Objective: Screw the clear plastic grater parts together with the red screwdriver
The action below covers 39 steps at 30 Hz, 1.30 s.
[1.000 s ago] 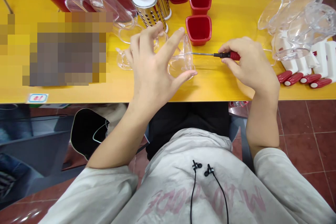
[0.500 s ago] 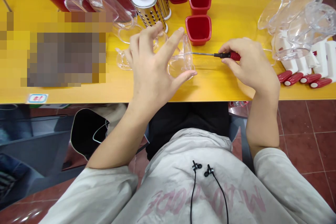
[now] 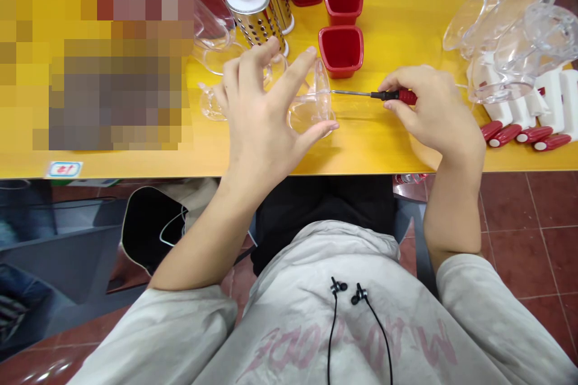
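Tabletop [image 3: 383,144], yellow, spanning my whole view, its left part hidden behind a pixelated patch. Floor tiles [image 3: 519,216], dark red, below the table edge. Sweatshirt [image 3: 316,325], pale grey with pink lettering, worn by me. Black bag [image 3: 149,228], on the floor beyond my left arm.

Left hand [image 3: 257,114], raised above the table, fingers spread wide. Index fingertip [image 3: 311,51] and thumb tip [image 3: 332,126] span a clear plastic cover [image 3: 311,105], which sits at the table's middle just below the nearer cup and appears held between them, tilted on its edge. Right hand [image 3: 433,111], to the right of the cover, fingers closed in a firm pinch around a screwdriver [image 3: 397,96]. Its red-and-black handle lies in my grip; its thin steel shaft points left, level, with the tip at the cover's rim.

Clear plastic housings [image 3: 510,54], piled at the far right. Perforated steel grater drums [image 3: 255,21], white-capped, upright beyond my left hand. Red square cups [image 3: 341,51], two, upright in a row beyond the cover. White plastic parts [image 3: 553,102], lined up at the right edge. Red handles [image 3: 506,132], lying in front of them. Earphones [image 3: 356,292], black, hanging on my chest. Label [image 3: 64,169], small, on the table's near edge.
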{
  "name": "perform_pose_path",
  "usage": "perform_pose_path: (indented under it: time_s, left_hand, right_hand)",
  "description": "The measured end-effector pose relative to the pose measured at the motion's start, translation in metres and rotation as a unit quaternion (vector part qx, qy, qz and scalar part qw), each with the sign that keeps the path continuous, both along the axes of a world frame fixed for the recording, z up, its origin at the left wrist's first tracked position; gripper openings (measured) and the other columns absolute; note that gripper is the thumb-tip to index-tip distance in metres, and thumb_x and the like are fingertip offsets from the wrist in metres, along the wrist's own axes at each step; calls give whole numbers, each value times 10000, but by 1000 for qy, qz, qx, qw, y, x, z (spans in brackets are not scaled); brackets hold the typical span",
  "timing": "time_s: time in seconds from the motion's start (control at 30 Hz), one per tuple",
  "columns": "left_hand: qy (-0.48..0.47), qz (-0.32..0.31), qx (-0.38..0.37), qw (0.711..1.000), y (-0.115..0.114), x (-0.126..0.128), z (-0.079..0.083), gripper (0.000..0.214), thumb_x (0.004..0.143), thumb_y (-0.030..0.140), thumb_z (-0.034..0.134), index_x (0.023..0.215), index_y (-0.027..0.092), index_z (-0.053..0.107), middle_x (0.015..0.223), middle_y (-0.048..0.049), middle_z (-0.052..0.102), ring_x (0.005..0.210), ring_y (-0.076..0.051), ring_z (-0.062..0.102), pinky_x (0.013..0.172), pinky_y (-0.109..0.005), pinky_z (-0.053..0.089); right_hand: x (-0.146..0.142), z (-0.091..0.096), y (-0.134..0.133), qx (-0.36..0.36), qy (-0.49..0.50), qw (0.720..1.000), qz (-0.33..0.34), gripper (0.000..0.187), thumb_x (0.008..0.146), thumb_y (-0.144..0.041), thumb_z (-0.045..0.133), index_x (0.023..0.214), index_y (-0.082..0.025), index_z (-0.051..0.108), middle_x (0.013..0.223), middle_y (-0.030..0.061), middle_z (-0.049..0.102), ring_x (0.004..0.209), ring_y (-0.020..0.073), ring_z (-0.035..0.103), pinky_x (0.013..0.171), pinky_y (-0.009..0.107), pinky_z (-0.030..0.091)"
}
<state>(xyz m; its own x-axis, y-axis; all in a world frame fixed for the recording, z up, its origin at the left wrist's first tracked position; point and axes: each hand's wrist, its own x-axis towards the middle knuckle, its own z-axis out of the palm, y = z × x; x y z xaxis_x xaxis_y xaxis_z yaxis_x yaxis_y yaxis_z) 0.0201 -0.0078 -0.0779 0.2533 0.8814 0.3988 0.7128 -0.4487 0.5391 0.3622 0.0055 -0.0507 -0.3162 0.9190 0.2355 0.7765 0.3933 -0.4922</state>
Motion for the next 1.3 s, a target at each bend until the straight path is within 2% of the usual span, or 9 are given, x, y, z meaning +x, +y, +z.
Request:
perform_pose_path:
  time_s: [0.3, 0.4, 0.57, 0.73, 0.87, 0.97, 1.07, 1.13, 1.3]
  left_hand:
    - [26, 8, 34, 999, 1, 0, -3, 1021, 957, 897, 927, 1884, 636, 586, 1896, -14, 625, 1801, -627, 398, 1435, -954, 335]
    - [21, 5, 25, 999, -1, -1, -2, 1037, 961, 894, 925, 1899, 630, 570, 1928, -8, 590, 1818, -642, 373, 1440, -979, 300]
    - [8, 0, 1, 1000, -9, 2, 17, 1115, 921, 941, 961, 1909, 602, 568, 1962, -17, 544, 1862, -655, 302, 1474, -966, 228]
    - [-3, -26, 15, 1000, 5, 14, 49, 806, 1031, 947, 886, 1637, 422, 803, 1923, -36, 567, 1841, -550, 327, 1533, -848, 230]
    - [27, -7, 6, 1000, 25, 28, 69, 537, 1108, 768, 876, 1449, 353, 860, 1781, -69, 684, 1766, -508, 454, 1487, -847, 288]
    - [38, 6, -18, 999, 35, 37, 80, 387, 1089, 649, 875, 1327, 345, 886, 1687, -72, 762, 1681, -475, 591, 1464, -821, 372]
    - [47, -12, -40, 998, 39, 44, 84, 234, 1022, 536, 914, 1185, 369, 909, 1583, -65, 834, 1599, -465, 689, 1411, -822, 443]
    - [45, -25, -30, 998, 41, 47, 83, 174, 1044, 504, 899, 1127, 352, 907, 1518, -47, 872, 1527, -434, 724, 1383, -809, 467]
    - [60, -60, -5, 996, 47, 42, 79, 309, 1193, 579, 785, 1079, 317, 902, 1422, -30, 891, 1350, -331, 761, 1312, -699, 551]
  right_hand:
    - [8, 6, -1, -10, 23, 1000, -19, 177, 1120, -553, 825, 1232, -428, 882, 1284, 89, 951, 1205, 472, 842, 1178, 770, 646]
    - [9, 5, -1, -1, 34, 999, -25, 207, 1121, -596, 834, 1232, -426, 878, 1295, 92, 957, 1212, 458, 845, 1170, 740, 659]
    - [7, 4, -1, 14, 47, 999, -17, 184, 1125, -543, 843, 1235, -401, 881, 1314, 92, 962, 1260, 452, 868, 1165, 701, 694]
    - [6, 5, -2, 37, 77, 996, -16, 163, 1102, -435, 894, 1260, -398, 889, 1344, 80, 963, 1301, 442, 891, 1188, 673, 722]
    - [8, 6, -4, 49, 93, 994, -17, 185, 1095, -429, 918, 1276, -392, 903, 1372, 80, 963, 1308, 446, 897, 1186, 674, 737]
    - [9, 6, -5, 55, 102, 993, -14, 206, 1088, -407, 932, 1292, -392, 907, 1377, 78, 961, 1317, 440, 897, 1191, 666, 737]
    - [9, 7, -7, 61, 108, 992, -12, 224, 1080, -368, 932, 1302, -385, 912, 1374, 78, 961, 1298, 424, 901, 1175, 652, 743]
    - [9, 8, -8, 61, 111, 992, -12, 233, 1074, -357, 934, 1305, -378, 914, 1369, 80, 962, 1288, 417, 901, 1166, 645, 745]
    - [8, 11, -9, 62, 119, 991, -9, 236, 1064, -323, 921, 1298, -361, 922, 1338, 81, 966, 1265, 404, 901, 1138, 617, 750]
